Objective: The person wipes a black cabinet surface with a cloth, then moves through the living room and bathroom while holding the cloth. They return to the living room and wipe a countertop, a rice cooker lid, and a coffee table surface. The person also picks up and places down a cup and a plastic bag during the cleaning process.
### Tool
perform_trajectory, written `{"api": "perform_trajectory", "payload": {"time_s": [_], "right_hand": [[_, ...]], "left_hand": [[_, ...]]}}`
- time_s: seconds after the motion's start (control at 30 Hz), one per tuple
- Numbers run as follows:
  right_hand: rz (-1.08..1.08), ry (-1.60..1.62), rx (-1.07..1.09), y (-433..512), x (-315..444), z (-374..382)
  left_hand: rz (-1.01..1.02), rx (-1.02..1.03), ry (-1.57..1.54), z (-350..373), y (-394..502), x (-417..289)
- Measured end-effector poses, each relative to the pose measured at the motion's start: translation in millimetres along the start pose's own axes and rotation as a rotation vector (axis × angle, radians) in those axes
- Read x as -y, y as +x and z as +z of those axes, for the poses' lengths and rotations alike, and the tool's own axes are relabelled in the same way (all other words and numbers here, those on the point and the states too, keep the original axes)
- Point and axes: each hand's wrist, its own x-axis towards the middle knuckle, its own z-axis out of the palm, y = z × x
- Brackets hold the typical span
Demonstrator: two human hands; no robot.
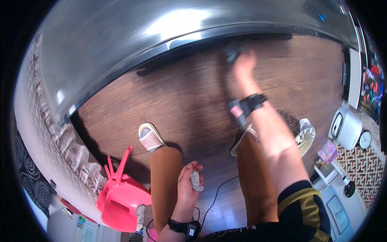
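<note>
My left hand is low in the view, between my knees, with its fingers curled around a crumpled white tissue or paper. Farther out, my right hand reaches over the floor toward the front edge of a glossy dark table. It is blurred by motion. At its fingertips it grips a small dark object, too blurred to name.
A pink plastic stool lies tipped on the left, against the frilled skirt of a quilted bed. On the right stands a bag-lined waste bin. A black cable runs across the wood floor between my legs.
</note>
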Motion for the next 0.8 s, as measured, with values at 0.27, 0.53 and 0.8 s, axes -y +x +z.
{"api": "perform_trajectory", "payload": {"time_s": [0.27,0.53,0.8], "right_hand": [[-0.590,-1.571,0.460,-11.7,-1.3,55.5],[-0.041,-1.230,0.424,-226.4,-61.5,177.7],[0.261,-0.749,0.783,-323.3,-48.4,193.3]], "left_hand": [[0.017,0.066,-0.208,-32.6,-16.4,-34.0],[0.283,-0.157,-0.296,-61.9,-17.8,-106.2],[0.423,-0.257,-0.384,-78.7,-8.0,-168.9]]}}
